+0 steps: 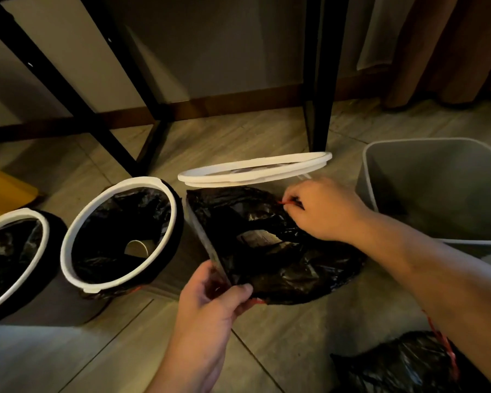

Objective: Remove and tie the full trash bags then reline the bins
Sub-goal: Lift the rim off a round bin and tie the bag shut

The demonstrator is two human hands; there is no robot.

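Freeing the black trash bag [267,251] from the middle bin [204,239], its white ring [253,168] flipped up.

The bag still lines the bin on the floor. It looks like thin, soft, slippery film, probably light, and is best gathered by its red drawstring [284,203]. The right hand [323,211] pinches that string at the far edge, while the left hand [216,296] has its fingers [244,289] clamped on the near hem. Lined bins [119,236] stand to the left, an unlined grey bin [437,177] to the right.

The grey tiled floor [281,336] carried a round white-rimmed bin [26,211] at the far left and a second white-rimmed bin [136,181] beside it, both lined with black plastic. Next stood a grey bin [207,242] draped in a black liner [281,268], then an empty grey rectangular plastic bin [437,180]. A tied black trash bag [403,364] lay nearer, and black metal frame legs [321,109] stood behind.
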